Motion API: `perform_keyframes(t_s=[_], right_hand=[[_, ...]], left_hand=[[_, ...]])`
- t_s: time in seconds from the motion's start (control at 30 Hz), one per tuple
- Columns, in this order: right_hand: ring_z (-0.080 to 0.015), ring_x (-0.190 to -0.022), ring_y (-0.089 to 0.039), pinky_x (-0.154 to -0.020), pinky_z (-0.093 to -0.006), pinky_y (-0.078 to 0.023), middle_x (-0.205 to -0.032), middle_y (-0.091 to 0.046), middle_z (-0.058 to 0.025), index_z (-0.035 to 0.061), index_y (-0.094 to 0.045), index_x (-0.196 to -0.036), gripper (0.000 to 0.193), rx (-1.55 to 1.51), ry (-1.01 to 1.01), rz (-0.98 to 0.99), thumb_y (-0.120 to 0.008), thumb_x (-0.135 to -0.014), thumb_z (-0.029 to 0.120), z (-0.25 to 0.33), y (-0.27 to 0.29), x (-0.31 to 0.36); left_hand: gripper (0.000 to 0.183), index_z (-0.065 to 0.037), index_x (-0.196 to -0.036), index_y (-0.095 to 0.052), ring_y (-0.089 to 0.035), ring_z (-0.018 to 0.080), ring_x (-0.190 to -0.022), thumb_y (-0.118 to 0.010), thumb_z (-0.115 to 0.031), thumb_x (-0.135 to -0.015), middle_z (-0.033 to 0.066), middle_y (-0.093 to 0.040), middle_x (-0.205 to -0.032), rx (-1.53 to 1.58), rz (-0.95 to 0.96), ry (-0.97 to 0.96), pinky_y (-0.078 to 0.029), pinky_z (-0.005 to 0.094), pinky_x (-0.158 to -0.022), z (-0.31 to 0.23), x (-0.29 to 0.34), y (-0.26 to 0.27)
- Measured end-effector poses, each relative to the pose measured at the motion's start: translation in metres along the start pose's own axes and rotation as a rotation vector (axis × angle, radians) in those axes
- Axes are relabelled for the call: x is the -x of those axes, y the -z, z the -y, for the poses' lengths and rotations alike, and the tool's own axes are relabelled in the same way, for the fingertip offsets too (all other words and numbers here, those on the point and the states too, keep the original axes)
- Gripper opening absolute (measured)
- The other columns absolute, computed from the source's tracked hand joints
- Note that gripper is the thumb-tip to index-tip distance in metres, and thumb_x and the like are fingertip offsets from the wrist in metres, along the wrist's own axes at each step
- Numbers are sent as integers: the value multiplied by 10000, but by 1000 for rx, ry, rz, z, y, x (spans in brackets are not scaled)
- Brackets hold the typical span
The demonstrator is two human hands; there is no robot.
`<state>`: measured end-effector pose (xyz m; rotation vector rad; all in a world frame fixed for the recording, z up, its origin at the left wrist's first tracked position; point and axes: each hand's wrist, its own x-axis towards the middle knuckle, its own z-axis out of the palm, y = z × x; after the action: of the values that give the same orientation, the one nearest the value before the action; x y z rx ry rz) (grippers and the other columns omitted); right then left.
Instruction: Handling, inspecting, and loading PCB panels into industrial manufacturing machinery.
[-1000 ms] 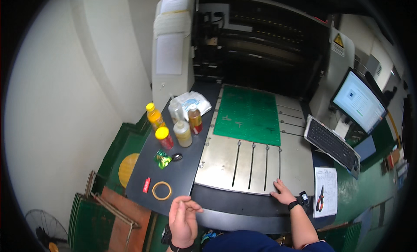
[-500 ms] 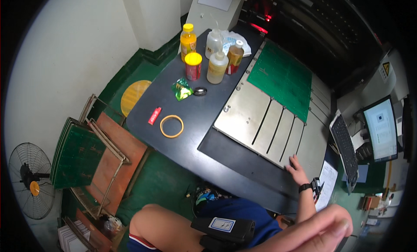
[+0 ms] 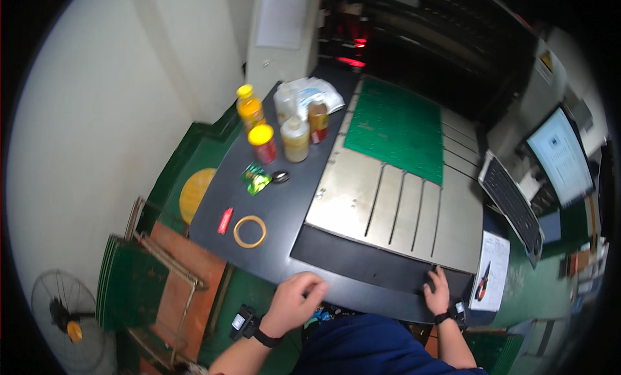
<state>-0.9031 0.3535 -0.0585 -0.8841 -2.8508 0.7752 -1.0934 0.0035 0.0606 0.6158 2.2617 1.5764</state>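
My left hand [image 3: 297, 300] hangs over the table's front edge with its fingers curled in, and nothing shows in them. My right hand [image 3: 438, 292] is open near the black strip [image 3: 369, 258] in front of the metal plate [image 3: 339, 203]. Its thumb and fingers are apart, and its fingertips are close to the plate's front edge. A green circuit board panel [image 3: 398, 129] lies flat on the far part of this slotted plate. Each wrist wears a black band with a small box.
On the table's left stand a juice bottle [image 3: 249, 108], a yellow-lidded jar [image 3: 264, 145], a squeeze bottle [image 3: 295, 140] and a brown bottle [image 3: 317, 121]. A tape roll [image 3: 250, 231] lies nearer. To the right are red-handled pliers [image 3: 482, 284] on papers, a keyboard [image 3: 512, 203] and a monitor [image 3: 561, 156].
My left hand has come from the lower right across to the left, over the table's front edge. My right hand has drawn back slightly from the plate. The view has shifted.
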Motion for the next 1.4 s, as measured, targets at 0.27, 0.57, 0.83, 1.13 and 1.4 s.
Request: perform_keyframes(t_s=[0.27,0.57,0.83,1.13,1.4], right_hand=[[-319,-1172,-425,-988,-529,-277,-1186,-523,-115,135,-587,-1084,364,289,-84,-251,-583,-785,343,-62,-16,61],[-290,-1131,-457,-1007,-487,-276,-1118,-553,-107,101,-612,-1017,302,253,-138,-405,-555,-797,299,-58,-3,69],[-276,-1053,-496,-984,-498,-291,-1022,-580,-88,94,-625,-931,247,184,-92,-435,-595,-706,191,-58,2,64],[-288,-1041,-492,-982,-506,-284,-1019,-565,-109,65,-612,-925,253,178,-83,-430,-589,-692,162,-56,2,62],[-278,-1037,-494,-986,-500,-290,-1005,-575,-99,70,-623,-901,234,176,-93,-473,-590,-694,176,-62,1,66]], left_hand=[[667,-96,-1162,-493,-415,355,-1149,-776,-258,-580,166,-459,-1181,-866,216,-186,-328,485,-952,72,22,-40],[914,-125,-1253,-433,-347,349,-1184,-833,-311,-453,156,-441,-1192,-977,295,-180,-196,537,-1034,79,2,-52],[882,-107,-1215,-459,-358,349,-1170,-827,-292,-435,159,-441,-1180,-984,227,-192,-211,526,-1026,78,1,-57],[852,-133,-1203,-464,-353,342,-1184,-818,-255,-438,134,-432,-1185,-960,223,-162,-214,524,-1034,98,-1,-60],[913,-151,-1226,-436,-331,329,-1210,-829,-245,-407,111,-425,-1200,-942,207,-207,-210,521,-1040,96,5,-64]])
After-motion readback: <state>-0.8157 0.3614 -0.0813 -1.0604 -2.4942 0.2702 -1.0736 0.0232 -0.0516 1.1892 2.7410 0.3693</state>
